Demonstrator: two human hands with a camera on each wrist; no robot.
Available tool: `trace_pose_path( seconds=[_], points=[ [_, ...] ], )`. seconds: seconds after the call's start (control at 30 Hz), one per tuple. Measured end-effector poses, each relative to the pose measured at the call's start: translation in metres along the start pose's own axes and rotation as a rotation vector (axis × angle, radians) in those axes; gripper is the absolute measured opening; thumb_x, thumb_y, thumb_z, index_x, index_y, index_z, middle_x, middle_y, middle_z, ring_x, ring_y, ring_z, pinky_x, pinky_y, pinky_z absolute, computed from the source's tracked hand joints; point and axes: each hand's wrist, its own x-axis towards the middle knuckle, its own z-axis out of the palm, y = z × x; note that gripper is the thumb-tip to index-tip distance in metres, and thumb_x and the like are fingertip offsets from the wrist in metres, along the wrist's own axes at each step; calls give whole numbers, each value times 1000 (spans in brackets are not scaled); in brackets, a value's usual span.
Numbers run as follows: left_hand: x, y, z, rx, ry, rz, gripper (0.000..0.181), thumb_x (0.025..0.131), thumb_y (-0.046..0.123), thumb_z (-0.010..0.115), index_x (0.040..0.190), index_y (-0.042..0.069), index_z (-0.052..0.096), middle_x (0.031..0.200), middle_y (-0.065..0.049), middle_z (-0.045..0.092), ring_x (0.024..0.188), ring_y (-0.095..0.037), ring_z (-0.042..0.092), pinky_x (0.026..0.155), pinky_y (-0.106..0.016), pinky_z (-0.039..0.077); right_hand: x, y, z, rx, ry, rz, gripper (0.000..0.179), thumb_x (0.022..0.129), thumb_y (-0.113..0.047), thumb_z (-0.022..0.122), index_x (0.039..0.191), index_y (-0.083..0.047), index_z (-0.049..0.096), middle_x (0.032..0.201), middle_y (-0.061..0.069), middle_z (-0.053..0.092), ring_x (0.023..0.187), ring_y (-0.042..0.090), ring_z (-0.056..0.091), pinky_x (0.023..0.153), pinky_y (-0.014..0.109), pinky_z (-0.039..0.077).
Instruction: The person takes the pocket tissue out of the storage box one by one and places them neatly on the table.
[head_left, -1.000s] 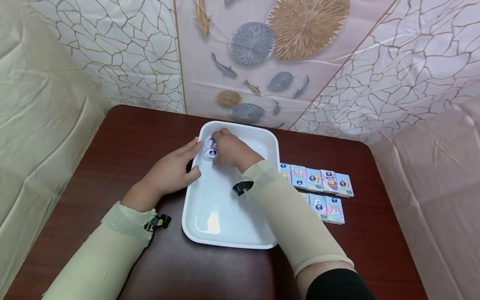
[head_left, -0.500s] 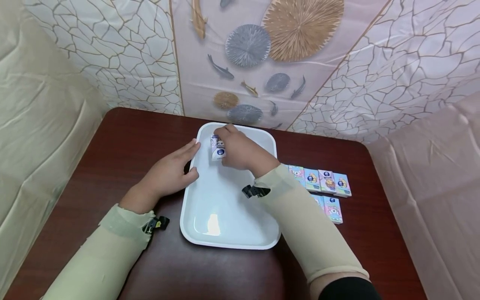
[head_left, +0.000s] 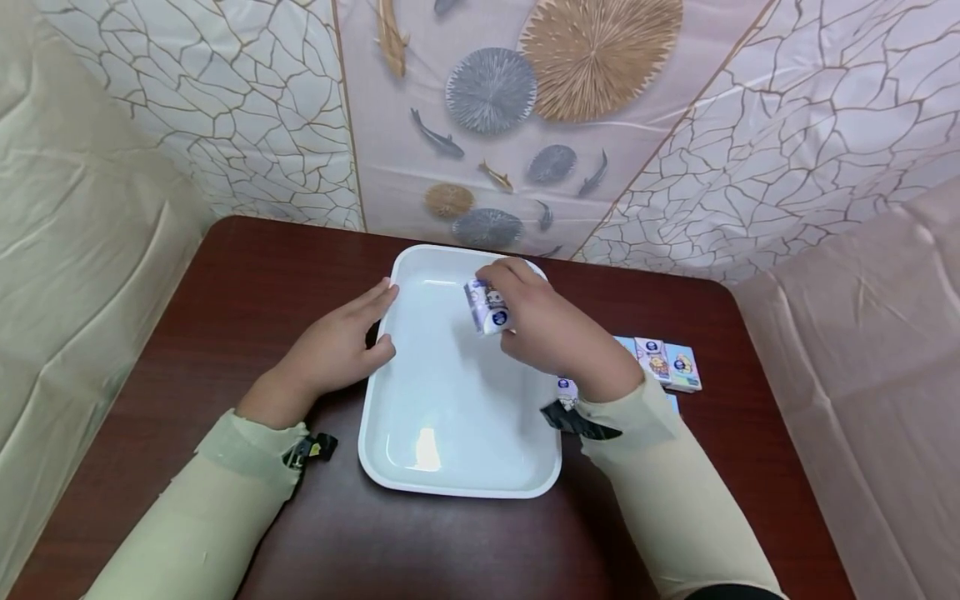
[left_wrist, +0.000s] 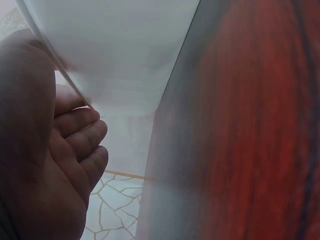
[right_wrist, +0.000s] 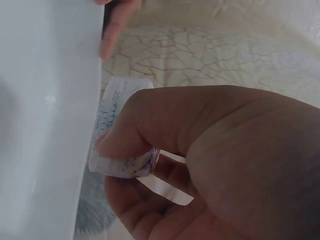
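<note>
My right hand [head_left: 551, 321] pinches a small printed tissue pack [head_left: 483, 308] in white and purple, held tilted above the upper part of a white tray [head_left: 450, 404]. In the right wrist view, thumb and fingers clasp the tissue pack [right_wrist: 115, 102] from both sides, and lettering shows on its wrapper. My left hand [head_left: 333, 346] rests against the tray's left rim, fingers extended and thumb apart. The left wrist view shows that hand [left_wrist: 65, 145] beside the tray wall [left_wrist: 115, 50], holding no pack.
More cartoon-printed packs [head_left: 683, 368] lie in rows on the dark red-brown table [head_left: 292, 258], right of the tray, partly hidden by my right hand and sleeve. A patterned cloth [head_left: 262, 108] hangs behind the table, with plain cloths at both sides.
My right hand has lifted the tissue pack from the tray's upper left corner and carried it rightward. The left hand has stayed at the rim.
</note>
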Motion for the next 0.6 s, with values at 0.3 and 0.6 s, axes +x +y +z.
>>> trace_pose_path(
  seconds=[0.3, 0.6],
  points=[
    [0, 0, 1, 0, -5, 1, 75, 100, 39, 51, 169, 23, 24, 177, -1, 19, 157, -24, 37, 115, -51, 47, -57, 15, -9, -1, 31, 79, 82, 84, 5, 73, 157, -17, 41, 161, 2, 37, 133, 18, 47, 106, 42, 56],
    [-1, 1, 0, -1, -18, -8, 76, 100, 39, 51, 169, 23, 23, 177, 1, 17, 157, -24, 36, 116, -52, 46, -103, 37, -6, 10, 58, 187, 82, 84, 6, 71, 158, -15, 41, 163, 5, 35, 128, 24, 56, 92, 44, 63]
  ],
)
